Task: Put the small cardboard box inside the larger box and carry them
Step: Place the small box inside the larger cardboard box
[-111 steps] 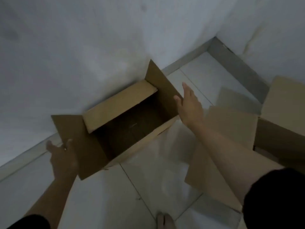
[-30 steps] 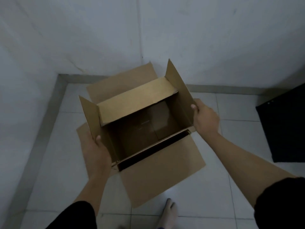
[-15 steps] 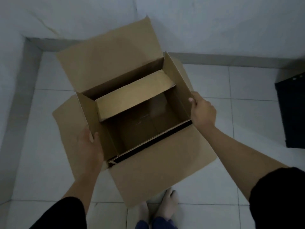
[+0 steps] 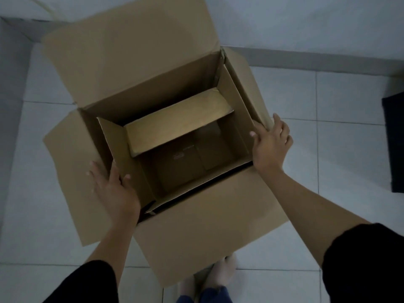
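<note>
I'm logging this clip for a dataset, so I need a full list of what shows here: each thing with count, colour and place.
larger box: 1, brown cardboard, centre of the floor, flaps spread open.
small box: 1, brown cardboard, sitting inside the larger box, open, one flap folded over its far half.
floor: pale tiles, under everything.
wall: pale, along the top, with a grey skirting strip at its foot.
dark object: 1, black, right edge, cut off; cannot tell what it is.
feet: 2, bare, bottom centre, partly under the near flap.
sleeves: 2, black, bottom corners.
left hand: open, at the left side of the boxes.
right hand: open, fingers spread at the right side.
</note>
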